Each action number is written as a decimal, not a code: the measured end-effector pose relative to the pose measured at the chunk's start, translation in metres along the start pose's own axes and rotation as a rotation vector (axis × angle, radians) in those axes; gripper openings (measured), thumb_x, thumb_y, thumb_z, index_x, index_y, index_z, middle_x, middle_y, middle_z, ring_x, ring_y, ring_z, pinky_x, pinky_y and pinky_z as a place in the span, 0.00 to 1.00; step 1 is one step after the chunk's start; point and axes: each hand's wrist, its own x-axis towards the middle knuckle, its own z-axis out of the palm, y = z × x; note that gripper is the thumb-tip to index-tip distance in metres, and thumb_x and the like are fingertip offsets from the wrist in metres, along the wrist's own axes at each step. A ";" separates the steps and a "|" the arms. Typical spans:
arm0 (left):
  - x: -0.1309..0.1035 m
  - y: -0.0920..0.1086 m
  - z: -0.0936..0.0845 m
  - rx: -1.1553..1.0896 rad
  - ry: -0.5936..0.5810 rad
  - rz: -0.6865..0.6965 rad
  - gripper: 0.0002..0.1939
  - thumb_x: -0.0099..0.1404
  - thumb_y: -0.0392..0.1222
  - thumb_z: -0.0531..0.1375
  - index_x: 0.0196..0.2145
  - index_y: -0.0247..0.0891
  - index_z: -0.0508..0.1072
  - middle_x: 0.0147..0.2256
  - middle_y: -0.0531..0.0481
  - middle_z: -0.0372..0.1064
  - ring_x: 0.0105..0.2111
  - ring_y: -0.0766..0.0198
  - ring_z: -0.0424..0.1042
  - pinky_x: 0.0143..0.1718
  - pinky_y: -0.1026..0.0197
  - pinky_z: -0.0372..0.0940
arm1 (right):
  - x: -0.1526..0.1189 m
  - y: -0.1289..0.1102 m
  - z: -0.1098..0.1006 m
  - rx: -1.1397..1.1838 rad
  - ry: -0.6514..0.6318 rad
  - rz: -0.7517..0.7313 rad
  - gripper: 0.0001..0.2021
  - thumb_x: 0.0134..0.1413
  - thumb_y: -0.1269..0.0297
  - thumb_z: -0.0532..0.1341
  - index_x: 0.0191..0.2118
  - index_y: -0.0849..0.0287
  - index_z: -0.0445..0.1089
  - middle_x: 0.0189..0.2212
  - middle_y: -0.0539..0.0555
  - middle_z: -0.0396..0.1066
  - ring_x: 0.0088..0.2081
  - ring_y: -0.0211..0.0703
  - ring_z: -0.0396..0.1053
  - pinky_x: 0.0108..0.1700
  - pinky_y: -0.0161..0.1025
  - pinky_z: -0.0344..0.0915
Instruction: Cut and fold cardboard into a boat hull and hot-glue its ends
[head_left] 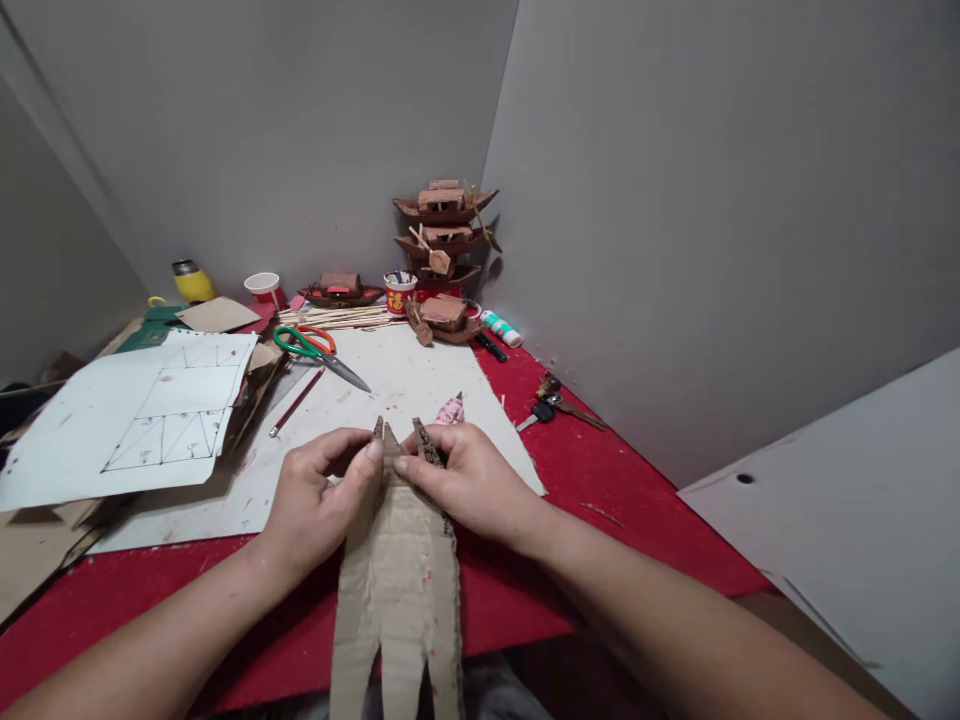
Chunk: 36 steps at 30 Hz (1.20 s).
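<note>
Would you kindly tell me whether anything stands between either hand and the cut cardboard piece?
Nothing visible does: the left hand and right hand both grip the cardboard piece near its narrow far end. The scissors and pencil lie beyond the left hand, apart from the cardboard.

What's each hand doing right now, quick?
Left hand: closed, pinching the far end of the cardboard.
Right hand: closed, holding the cardboard too.
</note>
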 end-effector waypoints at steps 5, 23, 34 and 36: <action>-0.001 -0.002 -0.002 0.001 0.073 0.080 0.08 0.65 0.38 0.57 0.30 0.36 0.75 0.26 0.54 0.71 0.26 0.70 0.67 0.28 0.69 0.61 | -0.001 -0.001 0.002 0.026 -0.044 0.012 0.07 0.51 0.68 0.59 0.25 0.63 0.67 0.19 0.45 0.58 0.23 0.33 0.55 0.26 0.31 0.52; -0.005 0.000 0.007 0.031 0.117 0.099 0.07 0.64 0.35 0.58 0.28 0.36 0.73 0.23 0.56 0.69 0.23 0.72 0.65 0.26 0.71 0.61 | -0.006 0.002 0.004 -0.029 -0.005 -0.176 0.10 0.57 0.69 0.56 0.25 0.60 0.61 0.21 0.44 0.55 0.26 0.33 0.54 0.28 0.31 0.52; -0.002 -0.001 0.002 -0.037 0.006 0.009 0.06 0.63 0.40 0.59 0.34 0.36 0.74 0.30 0.51 0.74 0.29 0.66 0.70 0.32 0.67 0.65 | -0.001 -0.008 -0.004 -0.115 -0.010 -0.152 0.08 0.57 0.66 0.57 0.29 0.63 0.70 0.23 0.47 0.66 0.28 0.36 0.63 0.31 0.32 0.59; -0.001 -0.007 0.001 -0.018 -0.019 -0.002 0.07 0.63 0.41 0.59 0.34 0.37 0.75 0.30 0.51 0.74 0.30 0.64 0.71 0.32 0.66 0.65 | -0.003 -0.011 -0.021 -0.187 -0.028 -0.122 0.09 0.56 0.63 0.58 0.35 0.63 0.73 0.29 0.51 0.72 0.32 0.39 0.67 0.34 0.34 0.62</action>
